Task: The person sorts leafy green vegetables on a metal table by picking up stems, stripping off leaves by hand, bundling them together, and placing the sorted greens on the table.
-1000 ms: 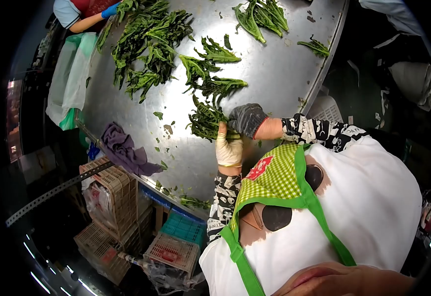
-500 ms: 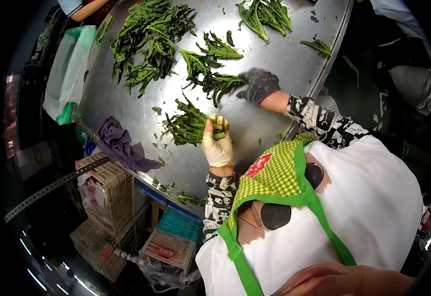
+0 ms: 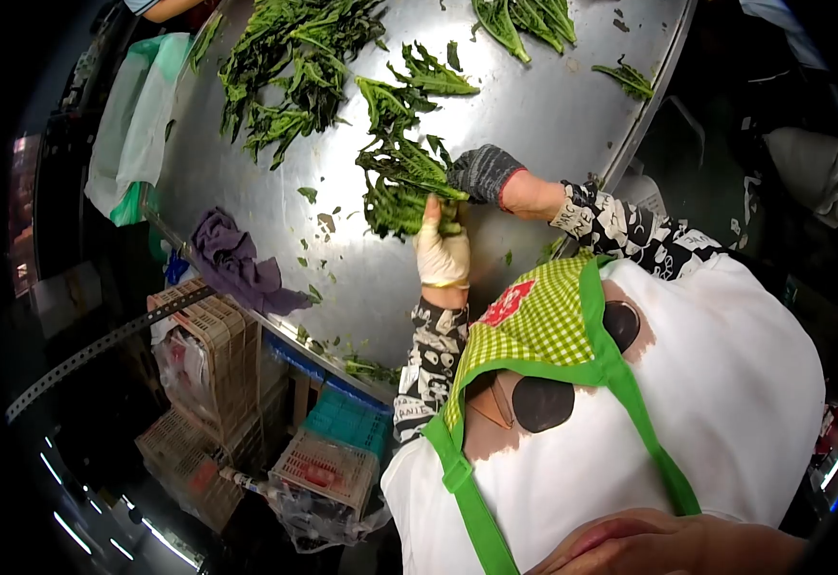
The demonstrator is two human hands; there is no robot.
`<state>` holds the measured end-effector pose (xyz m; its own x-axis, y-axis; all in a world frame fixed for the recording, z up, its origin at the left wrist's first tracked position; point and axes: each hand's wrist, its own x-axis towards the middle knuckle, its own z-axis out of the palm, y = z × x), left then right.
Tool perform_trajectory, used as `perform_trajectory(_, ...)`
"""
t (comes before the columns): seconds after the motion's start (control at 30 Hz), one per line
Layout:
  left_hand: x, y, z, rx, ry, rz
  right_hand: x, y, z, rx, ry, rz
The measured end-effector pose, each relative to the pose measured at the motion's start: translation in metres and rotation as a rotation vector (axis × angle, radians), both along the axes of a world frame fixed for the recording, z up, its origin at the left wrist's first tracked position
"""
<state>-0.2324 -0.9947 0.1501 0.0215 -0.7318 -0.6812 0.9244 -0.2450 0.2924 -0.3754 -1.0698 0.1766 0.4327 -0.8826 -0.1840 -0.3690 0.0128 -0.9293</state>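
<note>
Leaves (image 3: 413, 165) gripped in the curled right hand (image 3: 484, 175) have moved against the bunch (image 3: 402, 211) clasped in the left hand (image 3: 443, 254).

Open passage lay across the bench (image 3: 553, 120), right of upper centre; the leaf heap (image 3: 275, 38) blocked the upper left, and a crumpled purple cloth (image 3: 235, 268) obstructed the bench edge at lower left.

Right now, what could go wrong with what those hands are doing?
A few things, perhaps. The right hand brings a leaf to the bunch in the left hand; a loose grip could let some slip. Scraps on the table nearby might get mixed in. And the cloth at the table's edge could fall if bumped.
</note>
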Motion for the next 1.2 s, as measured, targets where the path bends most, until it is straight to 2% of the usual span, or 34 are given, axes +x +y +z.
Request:
perform_trajectory(0.07, -0.004, -0.002, -0.006, 0.002, -0.014, 0.001, 0.002, 0.003, -0.006, -0.403, 0.2, 0.172)
perform_trajectory(0.1, -0.005, -0.003, -0.008, 0.015, -0.048, -0.017, 0.006, 0.004, -0.02, -0.597, 0.45, 0.268)
perform_trajectory(0.2, -0.01, -0.009, -0.001, 0.042, -0.102, -0.04, 0.012, 0.008, -0.019, -0.529, 0.621, 0.231)
perform_trajectory(0.3, -0.013, -0.014, 0.003, 0.061, -0.065, 0.018, 0.017, 0.02, -0.005, 0.204, -0.027, -0.184)
perform_trajectory(0.4, -0.013, -0.017, 0.006, 0.057, 0.007, 0.103, 0.022, 0.032, -0.029, 0.648, -0.578, -0.532)
perform_trajectory(0.43, -0.006, -0.017, 0.003, 0.029, 0.046, 0.128, 0.016, 0.033, -0.011, 0.715, -0.623, -0.551)
perform_trajectory(0.47, 0.002, -0.018, 0.003, 0.001, 0.083, 0.153, 0.008, 0.028, -0.028, 0.86, -0.678, -0.559)
perform_trajectory(0.5, 0.01, -0.019, 0.003, -0.014, 0.066, 0.186, -0.004, 0.021, -0.043, 0.607, -0.002, -0.189)
perform_trajectory(0.53, 0.02, -0.02, 0.014, 0.01, -0.024, 0.201, -0.008, 0.01, -0.028, 0.29, 0.645, 0.197)
perform_trajectory(0.57, 0.023, -0.02, 0.014, 0.03, -0.064, 0.197, -0.013, 0.015, -0.01, 0.218, 0.7, 0.237)
perform_trajectory(0.6, 0.024, -0.02, 0.015, 0.05, -0.103, 0.189, -0.019, 0.036, -0.015, 0.024, 0.575, 0.037)
perform_trajectory(0.67, 0.017, -0.023, 0.014, 0.072, -0.14, 0.186, -0.01, 0.036, -0.003, -0.144, 0.538, -0.05)
perform_trajectory(0.77, -0.003, -0.017, 0.008, 0.055, -0.179, 0.115, 0.001, 0.033, 0.03, -0.437, 0.42, -0.039)
perform_trajectory(0.87, -0.019, -0.012, 0.004, -0.035, -0.146, 0.033, 0.01, 0.021, 0.03, -0.191, 0.444, 0.016)
perform_trajectory(0.9, -0.015, -0.01, -0.002, 0.022, -0.105, 0.051, 0.01, 0.026, 0.007, -0.375, 0.348, -0.113)
perform_trajectory(0.93, -0.01, -0.011, -0.002, 0.079, -0.067, 0.073, 0.008, 0.023, 0.005, -0.27, 0.298, -0.122)
perform_trajectory(1.0, -0.004, -0.008, 0.001, 0.028, 0.027, 0.081, 0.006, 0.017, 0.001, -0.058, 0.198, -0.137)
perform_trajectory(1.07, -0.004, -0.006, 0.004, 0.012, 0.066, 0.074, 0.001, 0.014, 0.0, -0.162, 0.252, 0.016)
perform_trajectory(1.2, -0.01, -0.006, -0.004, 0.011, 0.049, 0.073, 0.002, 0.018, -0.006, -0.155, 0.155, 0.051)
